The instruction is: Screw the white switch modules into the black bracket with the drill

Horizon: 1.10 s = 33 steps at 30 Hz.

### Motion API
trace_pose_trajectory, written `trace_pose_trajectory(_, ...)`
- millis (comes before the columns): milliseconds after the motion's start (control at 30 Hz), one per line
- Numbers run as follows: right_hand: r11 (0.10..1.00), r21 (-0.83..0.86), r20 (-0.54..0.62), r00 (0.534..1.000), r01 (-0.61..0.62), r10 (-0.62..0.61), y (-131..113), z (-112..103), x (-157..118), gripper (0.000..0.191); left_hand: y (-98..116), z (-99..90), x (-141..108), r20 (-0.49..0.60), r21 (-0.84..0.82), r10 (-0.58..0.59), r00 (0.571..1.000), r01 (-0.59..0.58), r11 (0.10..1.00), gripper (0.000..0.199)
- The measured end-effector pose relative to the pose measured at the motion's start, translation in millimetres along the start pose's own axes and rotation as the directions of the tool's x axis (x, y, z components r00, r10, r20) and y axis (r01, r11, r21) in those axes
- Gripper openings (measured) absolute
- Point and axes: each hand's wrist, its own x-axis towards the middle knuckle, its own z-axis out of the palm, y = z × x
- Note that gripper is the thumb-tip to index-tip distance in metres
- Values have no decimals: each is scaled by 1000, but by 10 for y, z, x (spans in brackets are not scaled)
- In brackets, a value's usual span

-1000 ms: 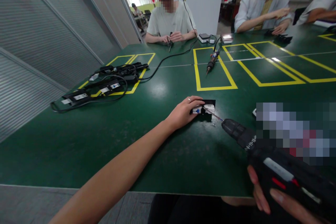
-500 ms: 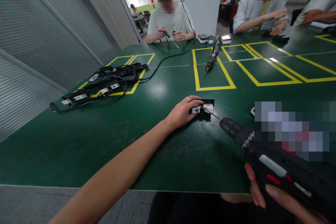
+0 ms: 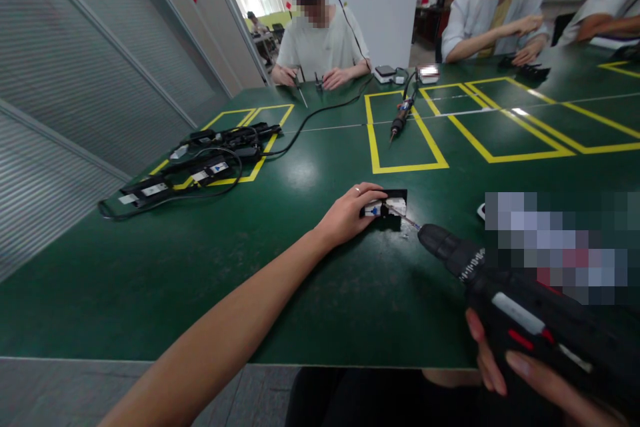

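My left hand (image 3: 354, 212) grips the left end of a small black part with white labels (image 3: 397, 205) and presses it against the green table (image 3: 280, 280). Its fingers curl over the top edge. In my right hand (image 3: 505, 360) is a black cordless drill (image 3: 500, 287), held by its handle at the lower right. The drill's long thin bit (image 3: 407, 219) points left, its tip meeting the middle of the part. Just what the tip sits in is too small to make out. Some small pale bits (image 3: 406, 235) lie by the part.
Black parts with cables (image 3: 215, 160) lie at the left. An electric screwdriver (image 3: 401, 119) rests inside a yellow taped frame (image 3: 373, 147) ahead. Across the table a person (image 3: 325, 40) holds a screwdriver (image 3: 301, 90). A blurred-out object (image 3: 555, 247) lies right of the drill.
My hands, the drill and the part keep their places. Across the table, the person's hands have lowered, and the screwdriver there has shifted left.
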Motion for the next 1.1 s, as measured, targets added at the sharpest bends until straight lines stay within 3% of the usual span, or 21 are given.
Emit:
trace_pose_trajectory(167,991,-123,24,998,56,-54,110,-82,-33,20,17,1,4,-7,-4,-1,1000,1,1000,42)
trace_pose_trajectory(300,982,-164,-27,995,95,-101,119,-83,-40,18,32,-8,9,-4,-5,3,1000,-3,1000,42)
trace_pose_trajectory(633,996,-56,-106,992,65,-71,-4,37,-45,14,17,7,6,-5,-3,-2,1000,2,1000,42)
trace_pose_trajectory(800,981,-158,-46,992,112,-120,76,-64,-49,20,33,-3,9,4,0,-4,1000,4,1000,41)
trace_pose_trajectory(1000,992,-82,-94,990,101,-109,72,-14,-67,22,39,-6,18,10,2,-7,1000,7,1000,40)
trace_pose_trajectory(1100,994,-62,-47,995,88,-92,46,-7,-55,22,43,-6,17,10,0,-5,1000,5,1000,40)
